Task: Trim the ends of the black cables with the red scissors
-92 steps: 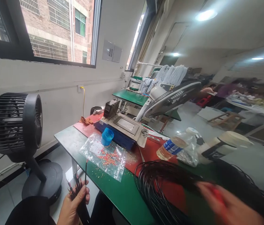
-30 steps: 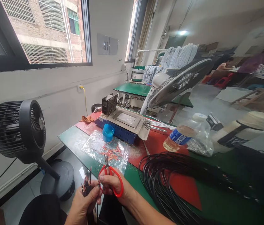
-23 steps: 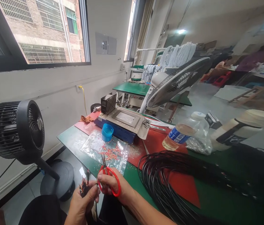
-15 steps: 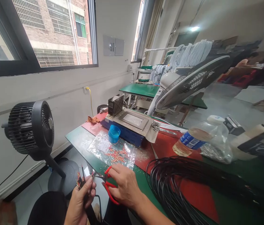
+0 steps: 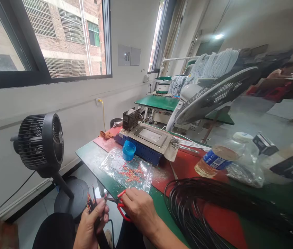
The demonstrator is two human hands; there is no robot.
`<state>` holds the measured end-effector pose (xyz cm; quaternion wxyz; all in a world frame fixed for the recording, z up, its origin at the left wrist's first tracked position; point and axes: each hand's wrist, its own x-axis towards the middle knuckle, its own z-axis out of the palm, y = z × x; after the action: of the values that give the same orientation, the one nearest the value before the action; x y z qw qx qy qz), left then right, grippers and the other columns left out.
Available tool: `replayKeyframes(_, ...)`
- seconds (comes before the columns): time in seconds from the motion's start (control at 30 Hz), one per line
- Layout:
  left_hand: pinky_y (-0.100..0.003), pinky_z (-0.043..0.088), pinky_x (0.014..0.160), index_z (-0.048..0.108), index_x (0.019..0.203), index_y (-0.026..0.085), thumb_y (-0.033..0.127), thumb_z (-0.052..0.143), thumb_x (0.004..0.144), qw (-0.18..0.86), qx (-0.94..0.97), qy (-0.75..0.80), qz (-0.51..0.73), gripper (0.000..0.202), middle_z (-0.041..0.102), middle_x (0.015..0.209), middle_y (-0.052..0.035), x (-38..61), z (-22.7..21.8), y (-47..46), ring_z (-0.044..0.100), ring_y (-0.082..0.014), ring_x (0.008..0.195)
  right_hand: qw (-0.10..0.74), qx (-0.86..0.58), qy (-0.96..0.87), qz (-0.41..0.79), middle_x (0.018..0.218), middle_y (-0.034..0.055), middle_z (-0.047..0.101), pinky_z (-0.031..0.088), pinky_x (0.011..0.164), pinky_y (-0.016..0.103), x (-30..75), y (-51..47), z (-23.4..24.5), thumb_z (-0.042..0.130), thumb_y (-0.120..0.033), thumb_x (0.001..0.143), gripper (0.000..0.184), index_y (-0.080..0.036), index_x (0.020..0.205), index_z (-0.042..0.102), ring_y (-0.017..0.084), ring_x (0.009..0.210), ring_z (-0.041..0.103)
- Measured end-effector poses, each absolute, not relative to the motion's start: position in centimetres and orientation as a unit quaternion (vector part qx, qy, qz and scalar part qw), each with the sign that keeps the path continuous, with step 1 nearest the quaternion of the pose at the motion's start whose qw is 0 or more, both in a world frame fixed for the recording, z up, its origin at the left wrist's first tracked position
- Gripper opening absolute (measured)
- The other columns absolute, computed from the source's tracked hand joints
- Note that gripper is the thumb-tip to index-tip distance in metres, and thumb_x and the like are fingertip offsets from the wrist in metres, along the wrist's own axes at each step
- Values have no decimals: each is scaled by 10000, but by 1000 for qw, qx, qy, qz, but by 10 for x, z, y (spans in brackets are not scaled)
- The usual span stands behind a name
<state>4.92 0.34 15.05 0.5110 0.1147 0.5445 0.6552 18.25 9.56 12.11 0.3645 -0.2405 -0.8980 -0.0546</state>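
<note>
My left hand [image 5: 94, 219] is closed around a bunch of black cables [image 5: 100, 237], whose stripped ends fan out above the thumb in thin coloured wires [image 5: 88, 200]. In my right hand [image 5: 140, 209] is a pair of red-handled scissors [image 5: 122, 205], with fingers in the loops. The dark blades point left and reach the wire end pinched at my left fingertips; whether they touch it I cannot tell. Beyond my hands, a clear plastic bag [image 5: 110, 166] lies on the table with many small red and orange bits [image 5: 133, 173] scattered on it. A blue cup [image 5: 129, 151] stands on the bag.
Behind the bag sits a blue metal device [image 5: 141, 148] with a small black fan [image 5: 131, 119]. At right are a coil of black cable [image 5: 188, 204] and a bottle of yellowish liquid [image 5: 211, 160]. A black floor fan [image 5: 42, 145] stands left; a grey fan [image 5: 214, 97] leans behind the table.
The scissor handles have come closer together as my right hand closed. My left hand still holds the cables. The whole view has shifted slightly, with the scene lower and further right.
</note>
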Motion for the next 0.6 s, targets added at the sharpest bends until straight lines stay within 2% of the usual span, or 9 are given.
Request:
replayKeyframes(0.1,-141,159,349,568,705,118,297,643,681,510,114,553,648,195,499,567,14,48,149,4,347,-27,433,364,-257,-895,6,583,-13,489,167,512,272,182,96,120,479,-212,838,243,-173,598,473,108,537,377)
replayKeyframes(0.2,-143,126,358,597,835,115,342,639,679,502,101,569,643,279,467,558,33,47,151,6,302,-12,411,311,-304,-888,151,592,-31,481,196,501,230,181,95,128,584,-391,772,317,-169,585,457,87,542,394)
replayKeyframes(0.27,-150,111,362,594,916,117,364,635,675,496,96,574,644,347,463,563,36,47,153,9,288,-10,405,270,-322,-879,227,652,-28,500,233,527,209,182,96,135,605,-459,734,337,-171,622,468,94,601,426)
replayKeyframes(0.37,-163,106,366,588,870,125,381,626,676,492,110,575,644,324,460,561,40,47,155,14,272,-9,396,215,-331,-868,300,698,-26,493,250,555,206,184,98,143,575,-493,740,343,-176,659,473,103,645,429)
replayKeyframes(0.47,-161,102,377,572,844,131,386,628,671,482,116,584,643,313,462,555,44,48,154,20,256,-4,392,168,-330,-859,354,651,-42,446,217,529,206,187,103,144,563,-514,735,380,-171,620,446,89,599,389)
replayKeyframes(0.6,-153,104,382,581,841,117,383,658,637,468,133,594,641,344,427,510,60,50,154,30,247,-6,393,151,-324,-847,395,612,-53,407,186,510,210,190,110,141,568,-516,722,404,-166,589,416,76,568,345)
